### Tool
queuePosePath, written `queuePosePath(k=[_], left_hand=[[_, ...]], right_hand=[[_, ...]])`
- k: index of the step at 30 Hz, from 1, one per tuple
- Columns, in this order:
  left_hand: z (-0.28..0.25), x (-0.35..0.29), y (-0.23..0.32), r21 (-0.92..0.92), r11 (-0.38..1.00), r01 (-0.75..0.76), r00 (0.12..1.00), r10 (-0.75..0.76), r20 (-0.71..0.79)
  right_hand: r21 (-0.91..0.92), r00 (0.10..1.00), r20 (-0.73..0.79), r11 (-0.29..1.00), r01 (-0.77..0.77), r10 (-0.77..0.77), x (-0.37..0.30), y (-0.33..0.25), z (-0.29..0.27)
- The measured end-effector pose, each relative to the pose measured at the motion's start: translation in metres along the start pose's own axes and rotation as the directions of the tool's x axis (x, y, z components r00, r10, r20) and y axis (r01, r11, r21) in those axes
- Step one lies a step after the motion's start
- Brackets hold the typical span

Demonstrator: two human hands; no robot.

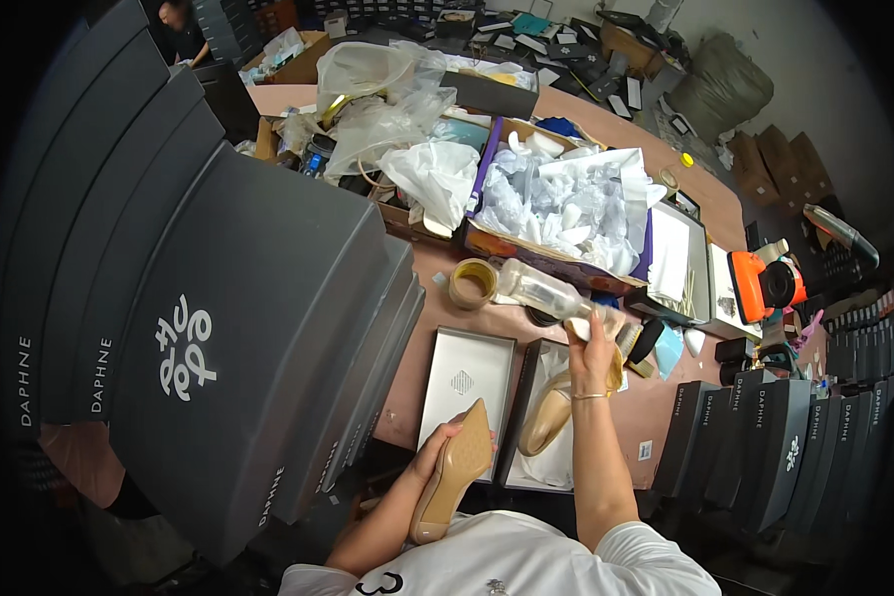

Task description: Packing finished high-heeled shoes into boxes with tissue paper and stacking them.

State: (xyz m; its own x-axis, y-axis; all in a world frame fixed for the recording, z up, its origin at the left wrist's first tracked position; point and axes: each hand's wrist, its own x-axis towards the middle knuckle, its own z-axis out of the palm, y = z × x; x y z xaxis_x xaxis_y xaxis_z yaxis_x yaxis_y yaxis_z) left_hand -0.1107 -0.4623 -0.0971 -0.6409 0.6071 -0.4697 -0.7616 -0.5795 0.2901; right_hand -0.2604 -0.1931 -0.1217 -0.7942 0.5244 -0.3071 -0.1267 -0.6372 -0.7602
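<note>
My left hand (435,449) is closed around a beige pointed-toe shoe (451,479), held sole up with its toe pointing away from me. Farther out, my right hand (593,356) has its fingers closed at the neck end of a transparent plastic bottle (543,288). A whitish piece and a tan, cloth-like thing show beside those fingers, and what exactly they grip is hidden. The matching beige shoe (546,417) rests on white paper in an open shoe box (527,471). To its left lies a pale, shallow box lid (467,370).
Stacked dark shoe boxes (258,298) rise close on my left; more boxes (765,447) stand at right. A roll of tape (473,284) sits beyond the lid. A purple-edged carton (556,256) holds crumpled white paper. An orange tool (755,285) is at far right.
</note>
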Motion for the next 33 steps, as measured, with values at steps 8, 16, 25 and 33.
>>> queuePosePath(k=[8,16,25,33], left_hand=[[-0.009,-0.021,-0.019,-0.143,0.979,-0.147,0.989,0.147,-0.01],[0.015,-0.034,-0.006,-0.01,0.982,-0.189,0.981,0.189,0.046],[0.065,-0.008,-0.05,0.137,0.98,-0.145,0.985,0.131,0.109],[0.076,-0.012,-0.044,0.272,0.958,-0.086,0.992,0.056,0.115]], right_hand=[[-0.374,0.385,0.911,0.099,0.922,-0.15,-0.001,0.056,0.096],[-0.677,0.602,0.732,0.249,0.693,0.317,-0.16,-0.026,0.017],[-0.565,0.556,0.825,0.145,0.812,0.101,-0.246,-0.07,-0.026],[-0.575,0.59,0.805,0.163,0.802,-0.063,-0.228,-0.076,-0.016]])
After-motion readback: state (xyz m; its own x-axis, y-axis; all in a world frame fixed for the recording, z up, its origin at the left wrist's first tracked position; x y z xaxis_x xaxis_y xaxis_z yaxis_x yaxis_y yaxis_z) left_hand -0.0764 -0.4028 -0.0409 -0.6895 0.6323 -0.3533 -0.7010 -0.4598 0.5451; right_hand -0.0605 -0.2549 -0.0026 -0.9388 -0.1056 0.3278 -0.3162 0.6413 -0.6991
